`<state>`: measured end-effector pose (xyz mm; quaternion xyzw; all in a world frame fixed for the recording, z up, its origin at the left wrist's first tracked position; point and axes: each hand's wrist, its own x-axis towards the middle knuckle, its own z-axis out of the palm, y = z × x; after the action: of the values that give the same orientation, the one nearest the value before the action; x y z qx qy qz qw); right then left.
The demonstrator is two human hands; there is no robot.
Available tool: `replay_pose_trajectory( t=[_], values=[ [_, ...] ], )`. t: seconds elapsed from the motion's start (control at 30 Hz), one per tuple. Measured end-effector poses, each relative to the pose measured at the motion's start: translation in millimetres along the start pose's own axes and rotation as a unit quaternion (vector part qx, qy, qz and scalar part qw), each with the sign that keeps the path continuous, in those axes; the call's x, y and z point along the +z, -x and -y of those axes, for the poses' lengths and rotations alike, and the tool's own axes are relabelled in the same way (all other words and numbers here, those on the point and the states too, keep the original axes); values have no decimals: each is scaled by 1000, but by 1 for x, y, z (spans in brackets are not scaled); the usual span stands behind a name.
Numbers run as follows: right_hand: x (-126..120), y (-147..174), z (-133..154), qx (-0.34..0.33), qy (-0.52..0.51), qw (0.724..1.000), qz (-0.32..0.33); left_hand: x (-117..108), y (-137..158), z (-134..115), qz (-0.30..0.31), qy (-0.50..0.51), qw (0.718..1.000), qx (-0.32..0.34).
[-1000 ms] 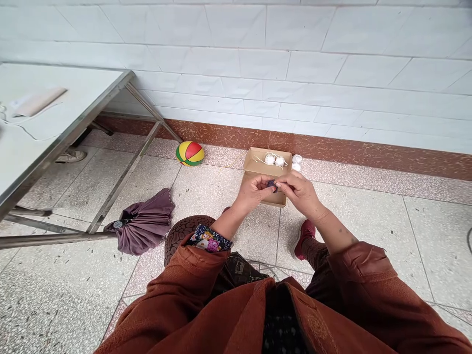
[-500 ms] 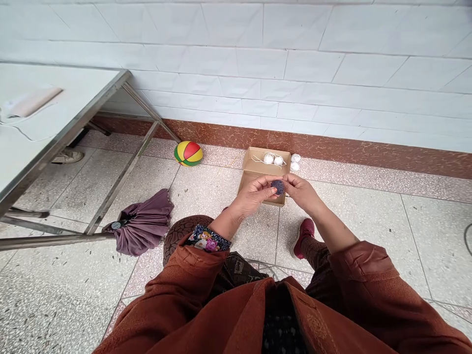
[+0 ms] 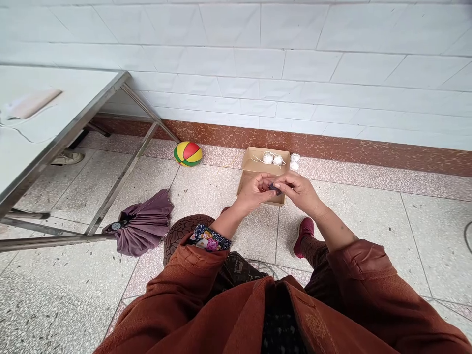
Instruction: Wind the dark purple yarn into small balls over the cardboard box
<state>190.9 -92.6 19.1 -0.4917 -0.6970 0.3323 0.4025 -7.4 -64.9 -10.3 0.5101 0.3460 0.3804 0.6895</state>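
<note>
Between my two hands is a small dark purple-grey piece (image 3: 275,189), rounded and textured like yarn or knitted work; fingers cover most of it. My left hand (image 3: 255,191) pinches it from the left side. The fingers of my right hand (image 3: 298,190) press on it from the right. Both hands hover over the near part of an open cardboard box (image 3: 250,174) on the floor. In the far part of the box lie two white yarn balls (image 3: 273,159) with loose strands. More white balls (image 3: 294,161) sit just outside its right edge.
A red, yellow and green ball (image 3: 188,154) rests near the wall. To the left stands a metal-framed table (image 3: 92,98) with a rolled item (image 3: 37,103) on top. A folded purple umbrella (image 3: 143,223) leans by its lower bar. My pink shoe (image 3: 304,236) is below.
The dark piece has been turned, so less of its round face shows. My right fingers have shifted left over it, and my left fingers have curled more.
</note>
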Motion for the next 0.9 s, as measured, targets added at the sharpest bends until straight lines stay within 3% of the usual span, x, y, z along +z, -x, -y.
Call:
replay_pose_trajectory(
  t=[0.13,0.3,0.5,0.63,0.77,0.9],
  values=[
    [4,-5,-11,42,-23,998,-38,2,4,-5,52,56,997,6],
    [16,0,-18,91,-36,995,-35,1,3,-9,5,100,995,13],
    [18,9,-6,14,8,1000,22,-5,-2,-4,-62,99,993,4],
    [10,6,4,-13,-6,999,41,-7,-5,3,-93,8,996,8],
    [6,-4,1,-1,-28,999,-23,-3,-2,0,-27,-51,997,50],
    [13,-11,-14,29,-64,996,-58,-1,2,-9,22,14,996,82]
  ],
)
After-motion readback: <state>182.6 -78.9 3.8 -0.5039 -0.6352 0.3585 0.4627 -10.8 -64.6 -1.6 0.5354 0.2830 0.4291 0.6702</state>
